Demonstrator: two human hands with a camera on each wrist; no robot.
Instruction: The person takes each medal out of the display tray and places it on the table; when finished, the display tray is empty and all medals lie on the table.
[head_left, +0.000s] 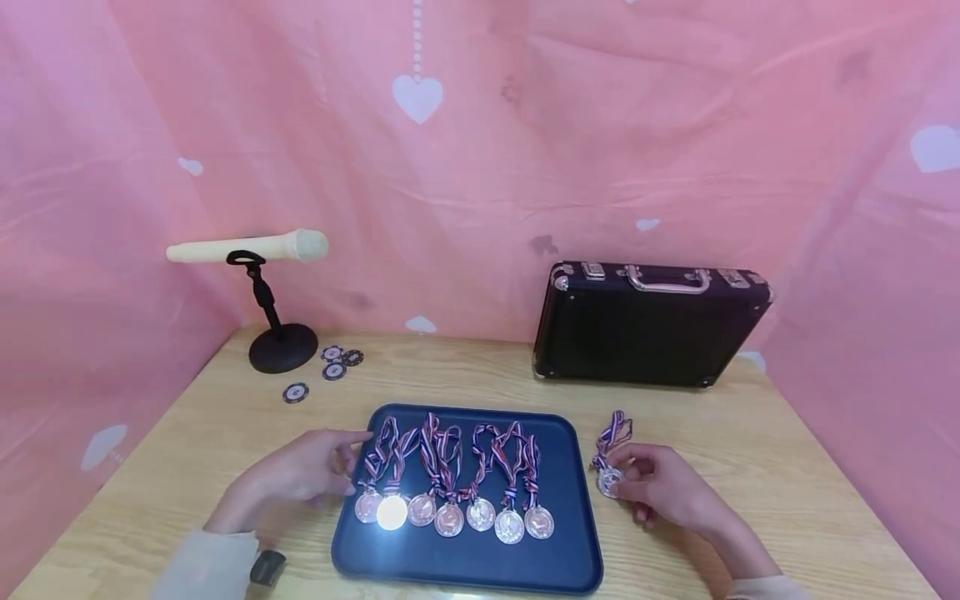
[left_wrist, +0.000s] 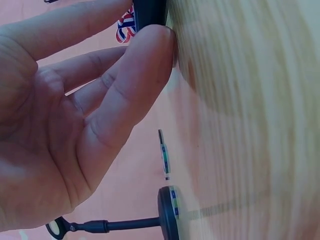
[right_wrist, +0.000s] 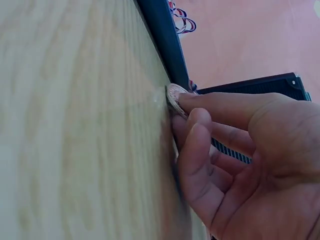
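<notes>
Beside the tray's right edge, my right hand [head_left: 660,487] pinches a silver-coloured medal [head_left: 609,482] low over the wood. In the right wrist view the thumb and fingertips grip the medal's disc [right_wrist: 176,96] by its edge. Its striped red, white and blue ribbon [head_left: 615,432] trails away from me. My left hand [head_left: 303,468] is at the left rim of the dark blue tray [head_left: 465,567], fingers extended, fingertips right at the rim. Several medals [head_left: 449,520] lie side by side on the tray, discs toward me, ribbons bunched behind.
A black briefcase [head_left: 648,333] stands at the back right. At the back left, a white microphone [head_left: 247,248] rests on a black stand [head_left: 283,347], with several poker chips [head_left: 296,392] nearby. A pink curtain [head_left: 480,167] hangs behind the wooden table [head_left: 442,367].
</notes>
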